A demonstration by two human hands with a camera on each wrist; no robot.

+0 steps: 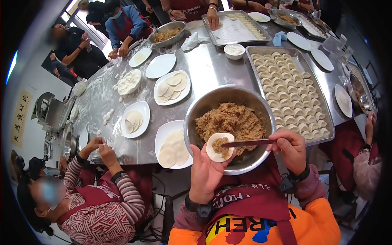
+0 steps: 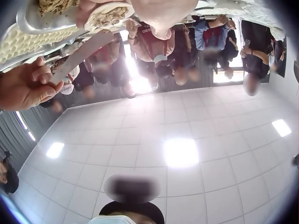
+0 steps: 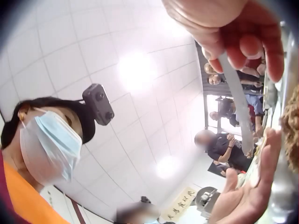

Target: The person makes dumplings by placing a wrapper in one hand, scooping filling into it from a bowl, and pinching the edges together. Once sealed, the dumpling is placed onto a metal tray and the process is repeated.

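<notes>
My left hand (image 1: pixel 205 173) carries a round dumpling wrapper (image 1: pixel 210 152) across its outstretched fingers, thumb standing away at the side. A dab of brown filling (image 1: pixel 220 143) lies on the wrapper. Between thumb and fingers my right hand (image 1: pixel 290 152) pinches one end of a flat, narrow spatula (image 1: pixel 251 143). In the head view the spatula's far end meets the filling. In the right wrist view its blade (image 3: pixel 237 100) points toward the left palm (image 3: pixel 250 198). Below both hands is a large steel bowl (image 1: pixel 188 116) heaped with minced filling (image 1: pixel 228 118).
Right of the bowl, a metal tray (image 1: pixel 261 57) holds rows of folded dumplings (image 1: pixel 292 94). White plates with wrappers (image 1: pixel 173 149) stand to the left, near a floury mound (image 1: pixel 130 83). A person in a striped sleeve (image 1: pixel 130 200) works close on the left; others stand across the steel table (image 1: pixel 204 67).
</notes>
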